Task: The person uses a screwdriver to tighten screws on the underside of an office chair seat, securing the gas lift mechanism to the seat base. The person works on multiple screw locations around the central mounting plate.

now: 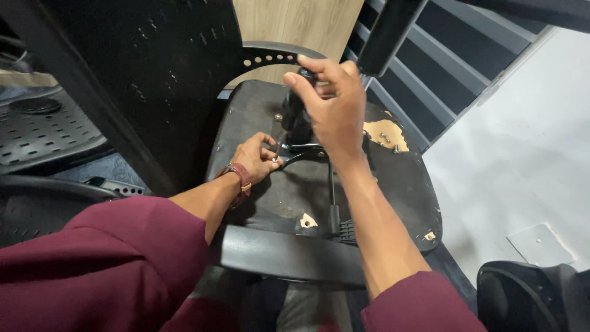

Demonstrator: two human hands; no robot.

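Seen from above: an upturned office chair seat, a broad black panel with worn, chipped patches showing pale wood (258, 184), lying bottom side up across the middle of the view. Flanked by black plastic armrests: one curved with a row of holes beyond the far edge of the seat (270, 54), one a plain bar along the near edge (289, 255). At the centre of the seat, a black metal tilt mechanism (301, 132), bolted on, with a thin black lever rod (332, 190) running from it toward the near edge.

Right hand (329, 101) above the centre of the seat, fingers curled tight around a dark upright tool handle (294, 104) standing on the mechanism; tool tip hidden. Left hand (257, 158), with a red-brown strap at the wrist, resting on the seat just left of the mechanism, thumb and forefinger pinching a small slim metal piece (278, 147), too small to identify for sure.

Advice for the step in hand, as a judgement only: best done with the handle kept upright and square over the fastener, pressing down firmly while turning, so as not to slip or round the head; left hand steadying low and clear of the tip; loose pieces kept on the seat, away from its edge.

Two small silvery screws (385, 138) lying on a pale worn patch right of the mechanism.
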